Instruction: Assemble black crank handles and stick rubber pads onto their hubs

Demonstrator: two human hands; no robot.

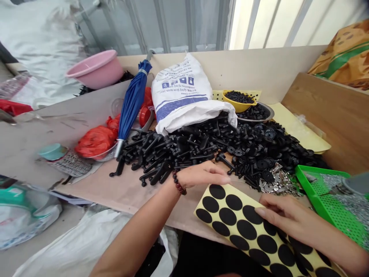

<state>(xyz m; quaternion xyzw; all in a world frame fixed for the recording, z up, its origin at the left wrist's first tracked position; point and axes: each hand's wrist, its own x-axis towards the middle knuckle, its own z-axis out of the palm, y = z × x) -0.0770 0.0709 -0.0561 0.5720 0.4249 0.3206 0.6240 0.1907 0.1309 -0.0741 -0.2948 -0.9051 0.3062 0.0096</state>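
A yellow sheet [245, 215] covered with several round black stickers lies at the table's near edge. My left hand [201, 175], with a dark bead bracelet on its wrist, rests at the sheet's far corner, fingers stretched flat and pointing right. My right hand [284, 213] lies on the sheet's right part, its fingers extended and pressing on the black dots. Just beyond my left hand spreads a big pile of black plastic parts [207, 148].
A white sack [184, 96] spills the parts. Behind it stand a yellow bowl [239, 104] and a metal dish [266, 111] of black pieces. A green tray [323, 200] with small metal bits sits right. A blue umbrella [132, 102], red bags [96, 140] and pink basin [96, 69] lie left.
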